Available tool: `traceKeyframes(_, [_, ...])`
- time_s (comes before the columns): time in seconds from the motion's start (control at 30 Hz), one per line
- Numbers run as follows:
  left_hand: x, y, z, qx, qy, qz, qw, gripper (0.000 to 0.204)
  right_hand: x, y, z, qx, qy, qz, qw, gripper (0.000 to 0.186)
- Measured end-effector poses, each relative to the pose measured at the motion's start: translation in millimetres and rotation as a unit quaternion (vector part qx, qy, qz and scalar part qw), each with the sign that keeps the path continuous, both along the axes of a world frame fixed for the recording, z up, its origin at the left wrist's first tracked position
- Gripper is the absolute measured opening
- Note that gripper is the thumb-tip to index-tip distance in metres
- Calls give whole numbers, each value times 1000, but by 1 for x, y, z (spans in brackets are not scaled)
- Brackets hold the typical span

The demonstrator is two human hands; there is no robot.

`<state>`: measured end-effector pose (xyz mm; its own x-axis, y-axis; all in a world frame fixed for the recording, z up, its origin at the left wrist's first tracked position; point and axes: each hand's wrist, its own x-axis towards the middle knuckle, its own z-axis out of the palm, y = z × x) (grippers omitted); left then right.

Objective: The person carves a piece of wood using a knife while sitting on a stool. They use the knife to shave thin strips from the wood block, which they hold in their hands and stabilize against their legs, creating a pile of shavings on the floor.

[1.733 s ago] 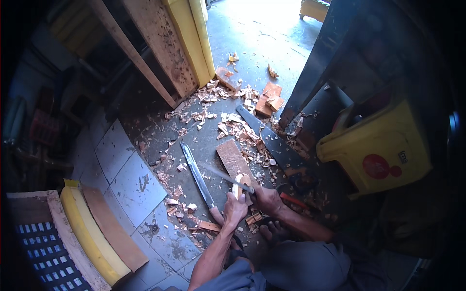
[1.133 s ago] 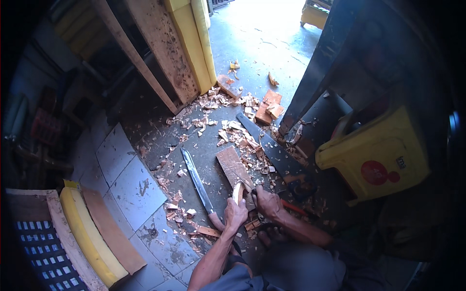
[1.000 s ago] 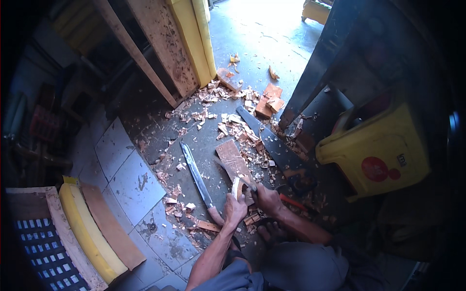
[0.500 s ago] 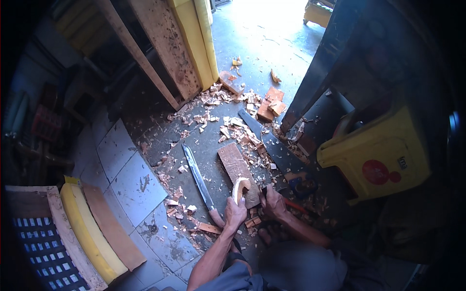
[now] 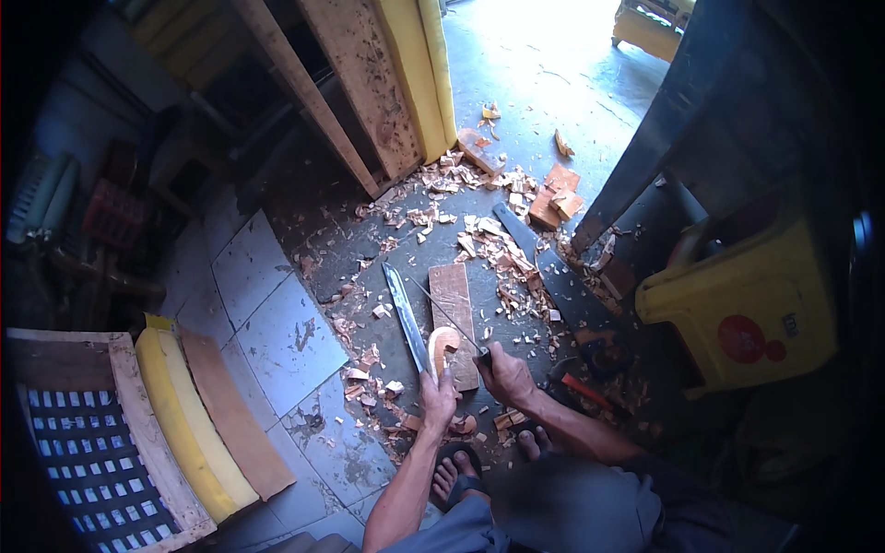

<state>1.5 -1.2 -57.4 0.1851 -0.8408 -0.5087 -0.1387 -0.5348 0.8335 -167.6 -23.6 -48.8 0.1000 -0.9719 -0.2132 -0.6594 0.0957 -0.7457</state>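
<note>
My left hand (image 5: 437, 401) is closed round the lower end of a hook-shaped curved piece of wood (image 5: 437, 343), its curl pointing up and to the right. In my right hand (image 5: 507, 373) is a thin, narrow-bladed tool (image 5: 449, 315) with a dark handle; whether it is a file or a knife cannot be made out. Its blade slants up and left over the wooden block (image 5: 451, 288), beyond the curved piece. A long machete (image 5: 403, 311) lies on the floor left of the block, its lower part partly hidden by my left hand.
Chips and shavings (image 5: 493, 240) litter the floor. A handsaw (image 5: 544, 263) lies right of the block, with wood offcuts (image 5: 556, 196) beyond. A yellow plastic stool (image 5: 793, 323) stands at right. Padded yellow furniture parts (image 5: 194, 415) are at left. A red-handled tool (image 5: 587, 393) lies near my right forearm.
The view has shifted, so the surroundings appear further right. My right hand has turned, and the tool's thin blade now shows above the block. My left hand and the curved wood have moved toward the machete.
</note>
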Motion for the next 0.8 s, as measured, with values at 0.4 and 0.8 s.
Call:
traceKeyframes(0.4, [-23,-14,-11,46,-203,-75,975,48,1,-9,7,-70,51,32,996,24])
traceKeyframes(0.8, [-27,-13,2,75,-192,-77,976,50,-2,-16,8,-101,-39,49,993,27])
